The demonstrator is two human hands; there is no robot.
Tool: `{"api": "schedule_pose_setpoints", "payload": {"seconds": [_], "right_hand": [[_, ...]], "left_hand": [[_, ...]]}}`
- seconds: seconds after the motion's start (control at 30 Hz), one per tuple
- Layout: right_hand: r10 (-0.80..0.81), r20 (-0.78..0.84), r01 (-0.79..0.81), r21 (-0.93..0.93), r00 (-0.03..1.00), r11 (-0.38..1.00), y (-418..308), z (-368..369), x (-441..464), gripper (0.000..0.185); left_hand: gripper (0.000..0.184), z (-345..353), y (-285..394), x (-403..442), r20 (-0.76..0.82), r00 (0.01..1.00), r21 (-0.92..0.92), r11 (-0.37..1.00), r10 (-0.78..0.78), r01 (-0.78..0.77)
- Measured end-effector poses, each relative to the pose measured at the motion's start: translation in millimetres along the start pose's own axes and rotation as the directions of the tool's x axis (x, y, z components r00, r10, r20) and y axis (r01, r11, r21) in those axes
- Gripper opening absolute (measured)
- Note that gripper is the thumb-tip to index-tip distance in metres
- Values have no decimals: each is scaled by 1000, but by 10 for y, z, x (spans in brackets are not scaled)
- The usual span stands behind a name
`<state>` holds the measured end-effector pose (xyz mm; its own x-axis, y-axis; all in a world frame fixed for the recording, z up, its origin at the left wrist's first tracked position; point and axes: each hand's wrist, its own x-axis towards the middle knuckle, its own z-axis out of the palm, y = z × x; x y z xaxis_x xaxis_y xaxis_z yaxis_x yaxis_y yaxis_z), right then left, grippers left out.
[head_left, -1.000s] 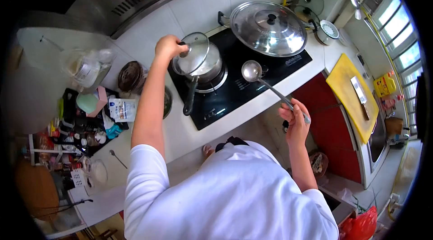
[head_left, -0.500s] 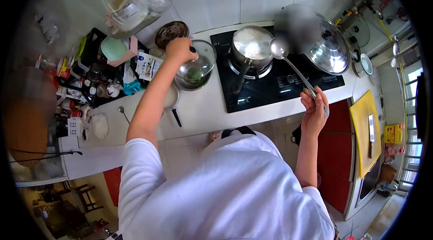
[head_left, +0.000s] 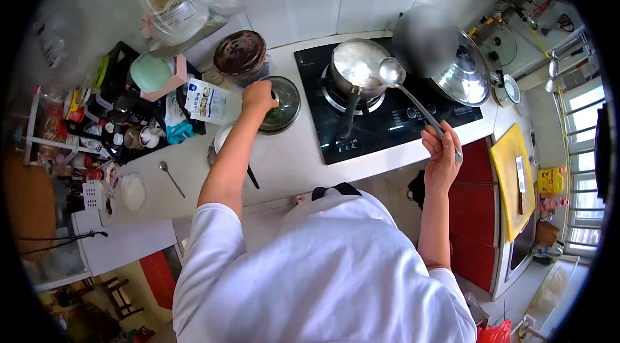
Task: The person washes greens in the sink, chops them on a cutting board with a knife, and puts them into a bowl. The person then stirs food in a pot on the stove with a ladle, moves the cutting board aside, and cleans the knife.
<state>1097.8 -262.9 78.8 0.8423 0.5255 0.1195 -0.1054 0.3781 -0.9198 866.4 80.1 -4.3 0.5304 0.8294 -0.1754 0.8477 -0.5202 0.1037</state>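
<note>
1. Ladle (head_left: 420,105) handle is clamped in the right hand's (head_left: 440,159) fingers; its cup is near the saucepan's (head_left: 355,72) rim.
2. Left hand's (head_left: 259,98) fingers pinch the glass lid's (head_left: 289,99) knob over a bowl (head_left: 276,132); contact between lid and bowl is hard to confirm.

Before me, the saucepan (head_left: 358,65) sits on the cooktop (head_left: 384,127), right of the bowl (head_left: 278,130); at frame right, a knife (head_left: 520,176) lies on the cutting board (head_left: 506,169).

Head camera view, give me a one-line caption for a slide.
Left hand on a glass lid, right hand holding a ladle beside an open saucepan.
</note>
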Motion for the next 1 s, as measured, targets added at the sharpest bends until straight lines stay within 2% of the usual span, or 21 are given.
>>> {"api": "schedule_pose_setpoints", "payload": {"seconds": [0.13,0.23,0.27,0.3,0.37,0.4,0.43,0.47,0.53,0.6,0.63,0.7,0.73,0.77,0.8,0.83,0.97,1.0], "right_hand": [[14,109,-7,-70,994,998,23,94,100,39],[11,280,95,-361,960,928,105,176,229,38],[59,300,80,-432,952,898,141,222,265,36],[28,347,148,-470,937,870,216,266,306,32],[-40,528,431,-644,848,632,221,321,388,27],[-42,532,436,-644,846,628,239,353,419,27],[-71,604,546,-656,794,521,280,376,447,24],[-89,674,645,-649,734,404,313,403,472,23],[-73,708,680,-637,703,362,343,477,514,22],[-88,761,741,-590,643,319,434,495,578,22],[-86,763,743,-589,641,318,479,508,614,22],[-53,800,781,-566,598,264,533,551,679,23],[-47,803,783,-565,595,262,547,582,715,23],[-56,810,793,-555,584,250,561,615,749,23],[-65,817,804,-546,574,238,577,646,787,24],[-58,818,804,-545,572,237,604,671,833,24],[-88,829,828,-534,553,172,721,692,995,21],[-90,824,825,-541,559,165,731,696,1026,21]], "left_hand": [[40,93,-32,2,-17,1000,-24,1000,-14,13],[44,160,-82,12,-29,1000,-32,999,-6,5],[45,182,-87,9,-52,999,-23,1000,-14,13],[45,175,-74,-15,-74,997,-14,1000,-24,23],[45,139,-44,-40,-47,998,-23,999,-42,41],[44,100,-20,-66,-18,998,-25,998,-61,60],[44,76,3,-103,-21,998,-31,998,-62,61],[44,57,29,-154,-67,995,-23,997,-68,67],[44,25,89,-265,-112,991,-19,997,-77,76],[43,16,174,-412,-382,921,-82,989,80,-120],[41,25,267,-488,-395,916,-232,956,76,-179],[41,190,427,-604,-356,930,-587,752,92,-299],[42,270,548,-691,-288,954,-721,638,78,-270],[43,465,620,-717,-272,952,-808,505,138,-304],[42,483,732,-815,-212,967,-885,392,141,-251],[41,494,838,-905,-152,977,-943,273,152,-189],[40,662,1031,-1063,-108,979,-978,156,173,-136],[40,574,1057,-1109,-33,983,-992,112,182,-54]]}}
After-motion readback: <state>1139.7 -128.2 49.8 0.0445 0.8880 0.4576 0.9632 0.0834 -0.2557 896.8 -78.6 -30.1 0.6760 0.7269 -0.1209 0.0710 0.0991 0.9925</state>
